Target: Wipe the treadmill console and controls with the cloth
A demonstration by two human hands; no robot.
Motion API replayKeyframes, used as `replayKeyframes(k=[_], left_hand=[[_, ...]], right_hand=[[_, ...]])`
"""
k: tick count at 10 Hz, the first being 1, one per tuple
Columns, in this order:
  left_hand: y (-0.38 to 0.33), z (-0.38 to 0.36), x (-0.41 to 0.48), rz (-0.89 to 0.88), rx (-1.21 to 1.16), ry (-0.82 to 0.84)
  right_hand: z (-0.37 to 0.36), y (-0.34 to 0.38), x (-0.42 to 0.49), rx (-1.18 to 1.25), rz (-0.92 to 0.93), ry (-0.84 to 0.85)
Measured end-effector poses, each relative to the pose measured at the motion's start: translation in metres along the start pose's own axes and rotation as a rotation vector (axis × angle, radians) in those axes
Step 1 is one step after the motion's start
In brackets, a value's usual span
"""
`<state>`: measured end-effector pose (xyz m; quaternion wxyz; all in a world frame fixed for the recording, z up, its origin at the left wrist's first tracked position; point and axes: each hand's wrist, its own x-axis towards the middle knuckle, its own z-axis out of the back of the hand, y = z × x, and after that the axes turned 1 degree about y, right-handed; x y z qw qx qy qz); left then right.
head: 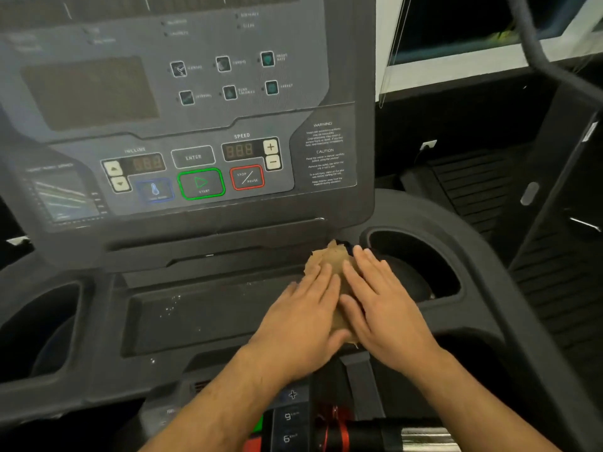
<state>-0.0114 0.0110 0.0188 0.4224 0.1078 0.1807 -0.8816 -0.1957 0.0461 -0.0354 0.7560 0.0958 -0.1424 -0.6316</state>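
Observation:
The grey treadmill console (182, 102) fills the upper left, with a green START button (201, 184), a red STOP/PAUSE button (247, 177) and speed and incline keys. Below it lies a dark shallow tray (195, 318). A tan cloth (329, 257) is bunched at the tray's right end, beside the right cup holder. My left hand (301, 318) and my right hand (383, 305) both lie flat on the cloth, fingers pointing up toward the console, pressing it down. Most of the cloth is hidden under the hands.
Round cup holders sit at the right (424, 259) and left (42, 327) of the tray. A lower keypad (288, 419) with numbers and a red cord (337, 425) shows beneath my wrists. A neighbouring treadmill's black deck (489, 190) and rail lie to the right. White specks dot the tray.

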Motion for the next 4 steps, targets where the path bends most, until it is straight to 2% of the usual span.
replayKeyframes(k=[1, 4], left_hand=[[0.003, -0.013, 0.001, 0.017, -0.062, 0.07], [0.011, -0.008, -0.003, -0.022, -0.116, 0.001]], right_hand=[[-0.006, -0.004, -0.002, -0.046, -0.016, 0.142], [0.007, 0.005, 0.003, -0.021, -0.065, 0.222]])
